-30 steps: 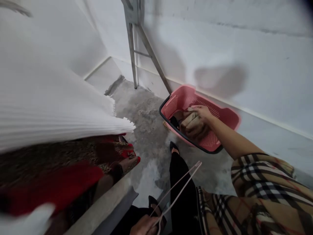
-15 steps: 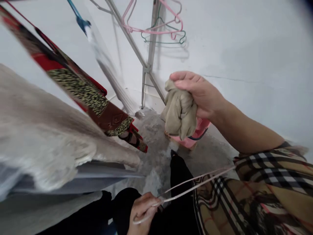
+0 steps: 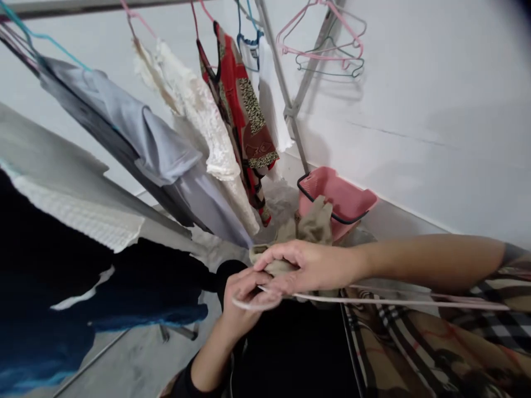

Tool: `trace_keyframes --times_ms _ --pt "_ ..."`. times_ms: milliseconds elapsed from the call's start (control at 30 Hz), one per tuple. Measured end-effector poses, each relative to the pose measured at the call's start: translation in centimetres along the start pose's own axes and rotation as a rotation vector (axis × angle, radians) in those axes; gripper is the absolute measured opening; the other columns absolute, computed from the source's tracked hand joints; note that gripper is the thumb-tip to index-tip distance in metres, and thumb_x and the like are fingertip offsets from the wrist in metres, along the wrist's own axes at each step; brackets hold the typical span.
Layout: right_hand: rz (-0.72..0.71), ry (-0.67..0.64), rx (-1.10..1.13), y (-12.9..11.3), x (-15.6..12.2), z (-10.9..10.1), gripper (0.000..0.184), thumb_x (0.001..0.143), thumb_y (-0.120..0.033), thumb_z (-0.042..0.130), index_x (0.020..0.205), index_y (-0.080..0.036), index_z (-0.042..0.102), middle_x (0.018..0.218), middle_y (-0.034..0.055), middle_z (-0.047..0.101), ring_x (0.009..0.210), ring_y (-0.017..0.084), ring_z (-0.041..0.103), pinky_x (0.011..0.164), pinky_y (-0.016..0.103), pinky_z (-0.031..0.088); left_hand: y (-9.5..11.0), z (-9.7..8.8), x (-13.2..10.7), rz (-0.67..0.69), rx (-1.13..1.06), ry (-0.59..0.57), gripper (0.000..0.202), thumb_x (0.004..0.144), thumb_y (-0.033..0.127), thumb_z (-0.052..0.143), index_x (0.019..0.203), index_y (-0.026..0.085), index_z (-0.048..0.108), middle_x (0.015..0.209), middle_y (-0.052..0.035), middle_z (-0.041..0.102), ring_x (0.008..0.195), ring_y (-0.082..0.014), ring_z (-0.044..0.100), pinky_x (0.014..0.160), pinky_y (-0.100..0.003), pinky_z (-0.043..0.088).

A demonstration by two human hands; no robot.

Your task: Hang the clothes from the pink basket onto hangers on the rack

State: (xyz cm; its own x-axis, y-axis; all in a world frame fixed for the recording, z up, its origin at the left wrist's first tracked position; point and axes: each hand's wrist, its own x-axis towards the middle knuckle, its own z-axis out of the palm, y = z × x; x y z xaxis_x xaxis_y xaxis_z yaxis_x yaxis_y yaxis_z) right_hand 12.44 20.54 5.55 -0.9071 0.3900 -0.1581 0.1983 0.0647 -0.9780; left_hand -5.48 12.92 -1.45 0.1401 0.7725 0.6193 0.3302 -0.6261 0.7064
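My left hand (image 3: 244, 301) is closed around the hook end of a pale pink clothes hanger (image 3: 385, 300), whose body stretches right across my lap. Just above it, my right hand (image 3: 305, 268) is closed on a khaki garment (image 3: 317, 224) and almost meets the left hand's fingers. The cloth hangs partly unfolded behind the right hand, its upper part in front of a pink basket (image 3: 350, 193) with a dark handle. Folds under my right palm are hidden.
On the rack at left hang a grey-blue garment (image 3: 161, 149), a cream lace top (image 3: 207, 127), a red patterned garment (image 3: 253, 127) and dark clothes (image 3: 62, 265). Spare hangers (image 3: 327, 52) hang near the rack leg (image 3: 298, 138) by the white wall.
My right hand has come down and left with the khaki garment, which was bunched and now hangs looser. The view has shifted, showing more of the rack and basket.
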Motion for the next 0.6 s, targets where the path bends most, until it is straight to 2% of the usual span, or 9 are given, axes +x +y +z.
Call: trace_keyframes --times_ms 100,200,267,367,433,533,567,600 --pt "0.08 -0.076 -0.022 -0.2 -0.8 0.0 0.056 0.081 -0.054 0.069 0.12 -0.015 0.061 0.102 0.0054 0.064 0.092 0.014 0.057 0.08 0.023 0.046 0.3 -1.2 -0.1 0.022 0.018 -0.081 0.03 0.087 0.041 0.066 0.07 0.016 0.067 0.059 -0.0017 0.062 0.05 -0.0094 0.057 0.049 -0.018 0.044" --pt "0.066 -0.121 0.043 -0.4 -1.2 -0.1 0.064 0.083 -0.071 0.054 0.107 -0.013 0.067 0.093 0.005 0.062 0.085 0.012 0.054 0.075 0.023 0.045 0.1 -2.1 0.2 0.012 0.049 -0.092 0.032 0.088 0.043 0.064 0.071 0.016 0.069 0.059 -0.0019 0.063 0.053 -0.0098 0.058 0.052 -0.019 0.045" --pt "0.07 -0.149 0.067 -0.6 -1.4 -0.2 0.064 0.084 -0.071 0.053 0.106 -0.013 0.067 0.087 0.0033 0.06 0.078 0.011 0.051 0.071 0.023 0.043 -0.2 -2.4 0.4 -0.021 0.108 -0.048 0.03 0.088 0.04 0.064 0.07 0.016 0.068 0.057 -0.0003 0.062 0.052 -0.009 0.056 0.051 -0.018 0.042" --pt "0.091 -0.16 0.01 -0.8 -1.2 -0.2 0.047 0.086 -0.055 0.063 0.109 -0.014 0.066 0.085 0.0014 0.059 0.073 0.009 0.049 0.067 0.021 0.042 -0.8 -2.4 1.0 -0.062 0.192 0.009 0.025 0.09 0.032 0.063 0.071 0.016 0.066 0.056 0.0022 0.058 0.05 -0.0074 0.052 0.049 -0.017 0.039" --pt "0.061 -0.052 -0.022 -0.6 -0.8 -0.1 0.034 0.091 -0.046 0.06 0.101 -0.014 0.067 0.085 0.002 0.06 0.075 0.01 0.05 0.07 0.021 0.043 -1.1 -2.0 1.2 -0.042 0.286 0.129 0.016 0.087 0.032 0.067 0.081 0.017 0.068 0.067 0.0005 0.063 0.06 -0.0097 0.057 0.058 -0.02 0.044" --pt "-0.007 0.198 -0.009 0.1 0.2 -0.4 0.032 0.096 -0.042 0.052 0.092 -0.015 0.068 0.089 0.0034 0.063 0.08 0.011 0.054 0.078 0.024 0.045 -1.0 -0.7 0.9 0.041 0.454 0.516 0.028 0.077 0.033 0.077 0.099 0.02 0.065 0.095 -0.0033 0.064 0.09 -0.0164 0.061 0.082 -0.03 0.05" --pt "-0.033 0.263 -0.006 0.3 0.5 -0.5 0.032 0.096 -0.042 0.05 0.094 -0.015 0.068 0.09 0.0036 0.064 0.082 0.012 0.055 0.08 0.025 0.045 -0.9 -0.1 0.7 0.058 0.445 0.591 0.029 0.076 0.031 0.078 0.099 0.02 0.063 0.094 -0.0024 0.063 0.091 -0.0161 0.06 0.083 -0.031 0.05" --pt "-0.065 0.311 -0.011 0.5 0.7 -0.7 0.032 0.097 -0.042 0.05 0.096 -0.015 0.068 0.091 0.0036 0.064 0.083 0.013 0.056 0.082 0.026 0.045 -0.8 0.6 0.3 0.043 0.396 0.592 0.025 0.077 0.029 0.077 0.096 0.02 0.062 0.088 -0.0004 0.061 0.084 -0.0138 0.06 0.079 -0.028 0.051"
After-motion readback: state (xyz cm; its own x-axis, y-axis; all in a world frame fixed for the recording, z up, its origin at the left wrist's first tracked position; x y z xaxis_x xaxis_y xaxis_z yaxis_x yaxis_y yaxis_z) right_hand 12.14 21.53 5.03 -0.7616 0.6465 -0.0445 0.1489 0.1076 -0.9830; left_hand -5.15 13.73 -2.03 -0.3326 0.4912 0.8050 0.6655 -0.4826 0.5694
